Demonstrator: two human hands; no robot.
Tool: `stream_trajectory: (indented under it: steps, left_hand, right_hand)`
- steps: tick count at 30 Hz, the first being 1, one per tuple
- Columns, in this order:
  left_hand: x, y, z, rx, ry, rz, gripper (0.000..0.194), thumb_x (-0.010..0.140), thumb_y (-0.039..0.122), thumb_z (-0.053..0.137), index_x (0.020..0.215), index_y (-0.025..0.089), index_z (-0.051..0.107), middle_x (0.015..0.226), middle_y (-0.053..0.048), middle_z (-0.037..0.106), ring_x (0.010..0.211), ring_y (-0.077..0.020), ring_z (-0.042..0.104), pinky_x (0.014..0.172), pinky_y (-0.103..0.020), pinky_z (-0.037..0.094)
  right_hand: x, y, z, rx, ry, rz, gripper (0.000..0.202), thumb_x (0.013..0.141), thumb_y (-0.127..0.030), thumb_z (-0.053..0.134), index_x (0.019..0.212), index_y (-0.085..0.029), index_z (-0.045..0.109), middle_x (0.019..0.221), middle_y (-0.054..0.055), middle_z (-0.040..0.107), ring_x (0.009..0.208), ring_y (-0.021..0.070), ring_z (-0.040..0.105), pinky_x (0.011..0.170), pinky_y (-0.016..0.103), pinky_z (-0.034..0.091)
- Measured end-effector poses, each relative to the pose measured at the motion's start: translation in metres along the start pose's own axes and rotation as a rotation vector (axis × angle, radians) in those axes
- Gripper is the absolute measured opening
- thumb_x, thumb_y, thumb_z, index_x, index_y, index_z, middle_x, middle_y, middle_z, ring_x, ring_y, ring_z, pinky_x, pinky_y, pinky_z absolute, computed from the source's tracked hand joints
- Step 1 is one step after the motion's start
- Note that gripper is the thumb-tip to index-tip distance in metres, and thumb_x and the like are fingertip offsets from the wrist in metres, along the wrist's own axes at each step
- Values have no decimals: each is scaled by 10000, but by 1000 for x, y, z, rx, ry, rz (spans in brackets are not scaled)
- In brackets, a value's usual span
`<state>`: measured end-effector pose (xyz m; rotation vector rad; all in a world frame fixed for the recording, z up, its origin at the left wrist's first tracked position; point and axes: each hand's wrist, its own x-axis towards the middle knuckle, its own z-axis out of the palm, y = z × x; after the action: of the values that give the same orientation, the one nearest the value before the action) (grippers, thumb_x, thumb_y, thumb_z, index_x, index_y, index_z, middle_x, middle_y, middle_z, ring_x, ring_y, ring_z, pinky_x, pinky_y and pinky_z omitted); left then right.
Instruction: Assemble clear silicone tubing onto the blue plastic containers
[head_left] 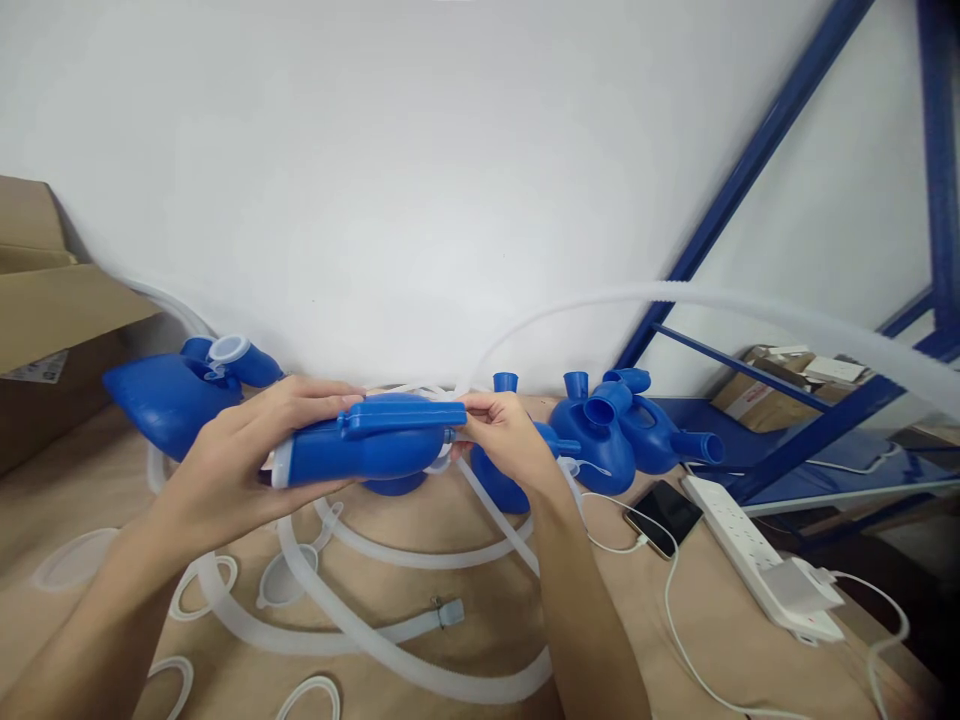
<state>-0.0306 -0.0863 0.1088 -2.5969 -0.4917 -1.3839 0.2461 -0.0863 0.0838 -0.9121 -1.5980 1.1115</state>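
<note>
A blue plastic urinal bottle (375, 455) lies level in front of me, with a white cap ring (281, 465) at its left end. My left hand (255, 430) is wrapped round that end, thumb and fingers on opposite sides. At the bottle's right end, my right hand (499, 425) has its fingers pinched together beside a small spout (448, 436). What the pinch holds is mostly hidden; a bit of whitish translucent material shows under the fingers. Behind the hands, a translucent corrugated hose (660, 291) arches up and off to the right.
More blue bottles stand at left (169, 400) and right (600, 440). Loose hoses (420, 675), lids (289, 575) and white rings (311, 690) lie on the brown-covered table. A phone (664, 517), power strip (757, 560) and cables are at right; a carton (67, 310) stands left.
</note>
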Motion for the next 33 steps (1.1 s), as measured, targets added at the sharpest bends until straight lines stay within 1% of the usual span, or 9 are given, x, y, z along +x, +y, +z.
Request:
stream_trajectory:
  steps: [6, 11, 13, 15, 17, 20, 22, 28, 33]
  left_hand:
    - [-6, -14, 2, 64, 80, -119, 550, 811, 552, 844, 1244, 256, 679, 1165, -83, 770, 1042, -261, 743, 923, -350, 596]
    - [-4, -11, 12, 158, 205, -431, 839, 746, 670, 835, 1429, 242, 603, 1217, -105, 752, 920, -258, 757, 725, -335, 632]
    - [-3, -11, 13, 123, 160, -578, 828, 771, 700, 786, 1421, 221, 601, 1081, -80, 776, 813, -236, 759, 691, -325, 628]
    - [-6, -15, 10, 109, -39, -721, 656, 825, 722, 697, 1233, 209, 691, 936, -56, 777, 778, -242, 751, 698, -335, 611]
    - [-13, -23, 6, 132, -392, -819, 549, 869, 729, 597, 1030, 221, 731, 905, -60, 775, 819, -270, 745, 720, -359, 583]
    - [-27, -34, 9, 126, -992, -872, 477, 777, 647, 691, 1030, 250, 769, 1011, -74, 787, 928, -311, 742, 770, -374, 558]
    - [-35, -38, 22, 110, -1258, -876, 490, 647, 536, 810, 1042, 247, 785, 1065, -88, 792, 978, -336, 741, 802, -377, 560]
    - [-48, -43, 78, 133, -1445, -933, 307, 391, 257, 895, 564, 193, 650, 757, -108, 758, 787, -394, 736, 728, -467, 584]
    - [-61, -54, 95, 5, -1437, -921, 253, 402, 205, 817, 449, 195, 568, 532, -43, 636, 677, -337, 693, 680, -457, 579]
  right_hand:
    - [-8, -9, 3, -156, 29, -26, 487, 994, -552, 606, 1325, -213, 717, 812, 4, 712, 563, 114, 634, 566, 242, 514]
    - [-17, -18, 3, -285, -79, -23, 816, 937, -489, 729, 1638, -337, 341, 1190, 35, 726, 652, 121, 686, 667, 272, 564]
    - [-16, -17, 6, -394, -61, -7, 831, 942, -422, 731, 1648, -314, 307, 1166, 40, 730, 616, 128, 671, 674, 296, 567]
    - [-11, -12, 9, -500, -2, 11, 740, 993, -370, 653, 1640, -251, 314, 945, 8, 745, 581, 149, 663, 708, 322, 563]
    - [-6, -6, 9, -536, 78, 26, 643, 1027, -357, 588, 1607, -218, 348, 826, -16, 736, 566, 163, 669, 735, 337, 559]
    - [1, 2, 4, -440, 181, 5, 433, 1039, -416, 551, 1432, -242, 495, 982, 16, 779, 585, 155, 706, 726, 326, 563]
    - [3, 6, -2, -365, 231, -29, 341, 1030, -479, 553, 1282, -248, 551, 1083, 37, 777, 612, 154, 731, 704, 312, 567]
    - [4, 13, -17, -381, 314, -18, 404, 1014, -599, 529, 1225, -255, 544, 1171, 65, 750, 747, 189, 773, 691, 307, 566]
    - [11, 26, -27, -421, 350, -46, 444, 1012, -618, 511, 1216, -231, 587, 1200, 82, 727, 871, 212, 765, 784, 338, 565]
